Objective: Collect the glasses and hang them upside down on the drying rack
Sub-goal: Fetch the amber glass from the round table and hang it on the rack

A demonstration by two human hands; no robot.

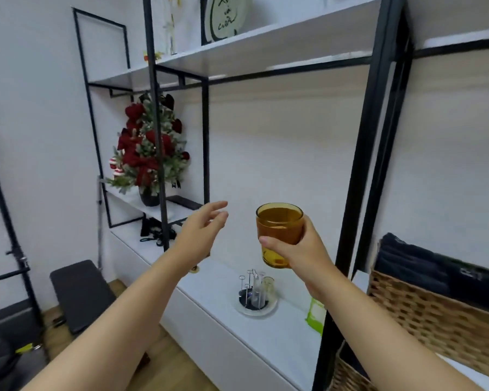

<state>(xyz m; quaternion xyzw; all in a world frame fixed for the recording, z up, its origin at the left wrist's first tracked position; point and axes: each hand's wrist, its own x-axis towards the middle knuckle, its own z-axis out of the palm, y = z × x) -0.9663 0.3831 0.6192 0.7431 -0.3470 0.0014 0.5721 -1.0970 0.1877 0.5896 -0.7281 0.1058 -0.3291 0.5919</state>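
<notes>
Right hand (299,249) grips upright amber ribbed glass tumbler (278,235); left hand (201,232) spread, empty. Wire-peg drying rack (254,292) below. Carrying step; next, invert tumbler onto a free peg.

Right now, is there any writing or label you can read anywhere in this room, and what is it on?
Round plaque on the top shelf: handwritten black script, too stylised and cut off to read.
Green packet on the white counter: no legible print.
Amber glass in the right hand: no text.
Nothing else carries writing.
</notes>
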